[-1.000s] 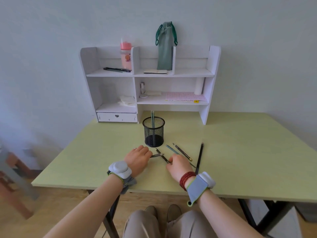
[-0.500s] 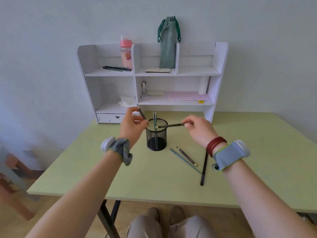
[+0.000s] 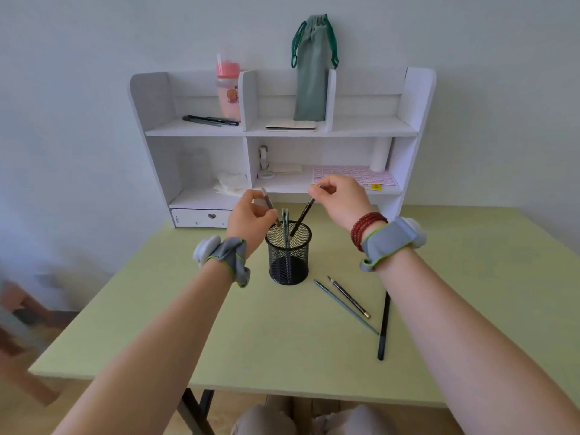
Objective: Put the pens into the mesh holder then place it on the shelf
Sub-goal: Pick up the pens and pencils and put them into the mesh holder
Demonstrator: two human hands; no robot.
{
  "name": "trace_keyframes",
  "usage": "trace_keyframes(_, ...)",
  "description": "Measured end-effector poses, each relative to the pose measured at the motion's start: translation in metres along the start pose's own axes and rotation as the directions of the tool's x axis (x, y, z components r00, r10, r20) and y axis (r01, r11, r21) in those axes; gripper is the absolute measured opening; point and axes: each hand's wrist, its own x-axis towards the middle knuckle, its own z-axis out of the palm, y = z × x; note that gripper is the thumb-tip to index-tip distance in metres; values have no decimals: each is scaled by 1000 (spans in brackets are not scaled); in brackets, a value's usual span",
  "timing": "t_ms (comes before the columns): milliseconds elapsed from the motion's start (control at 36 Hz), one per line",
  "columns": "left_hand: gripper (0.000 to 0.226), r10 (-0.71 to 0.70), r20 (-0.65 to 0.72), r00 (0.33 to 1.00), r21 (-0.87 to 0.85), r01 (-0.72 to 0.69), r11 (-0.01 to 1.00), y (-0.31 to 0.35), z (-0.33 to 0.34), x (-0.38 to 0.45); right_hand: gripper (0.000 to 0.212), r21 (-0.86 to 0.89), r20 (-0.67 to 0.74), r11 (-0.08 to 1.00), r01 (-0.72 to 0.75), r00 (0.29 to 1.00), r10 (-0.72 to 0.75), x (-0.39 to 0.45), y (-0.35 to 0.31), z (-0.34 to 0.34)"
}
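Both pens have tipped from level to steep, each hand's grip pinching one, left hand [image 3: 249,219] and right hand [image 3: 342,200] aiming tips into the mesh holder [image 3: 288,252].

A home study corner — a pale green desk [image 3: 282,340] pushed against a plain white wall [image 3: 94,42]. On it stands a small white desktop shelf unit [image 3: 411,98] holding stationery, a pink drinking bottle [image 3: 228,89] and a green drawstring pouch [image 3: 312,67] — household clutter.

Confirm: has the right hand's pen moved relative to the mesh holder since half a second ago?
Yes. The pen in the right hand has tipped from lying level across the mesh holder rim to steeply tilted, tip down inside it.
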Motion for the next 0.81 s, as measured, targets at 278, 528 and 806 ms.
trace_keyframes(278, 8, -51, 86, 995, 158, 37, 987, -9, 3, 5, 23, -164, 130, 986, 17, 991, 4, 8, 11, 32)
trace_keyframes(528, 26, -70, 110, 992, 371, 24, 928, -15, 7, 1, 23, -276, 245, 960, 41, 969, 29, 1, 18, 50)
trace_keyframes(806, 43, -122, 53, 991, 603, 66, 795, -22, 12, -4, 40, -415, 241, 909, 41, 968, 66, -1, 29, 61)
